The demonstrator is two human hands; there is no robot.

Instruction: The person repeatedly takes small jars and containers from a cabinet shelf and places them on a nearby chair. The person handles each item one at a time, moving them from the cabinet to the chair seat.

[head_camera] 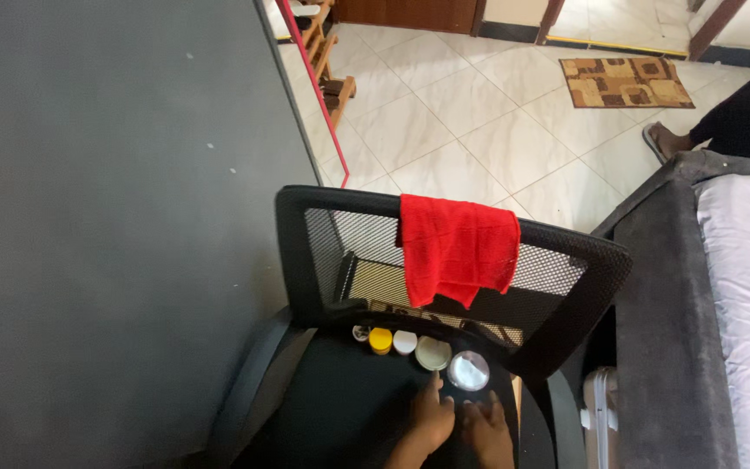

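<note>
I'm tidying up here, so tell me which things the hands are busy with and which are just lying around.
In hand:
left hand, fingertip at the pale round lid
right hand, just below the clear round lid
yellow cap and white cap in the same row on the chair seat

Lying about:
red towel over the chair back
patterned rug
grey sofa

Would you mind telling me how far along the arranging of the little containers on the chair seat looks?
A row of small containers already sits along the back of the black chair seat, under the red cloth draped over the backrest. In hand: the left hand points a finger at the pale round lid, and the right hand rests just below the clear round lid. Neither has a grip on anything yet.
</note>
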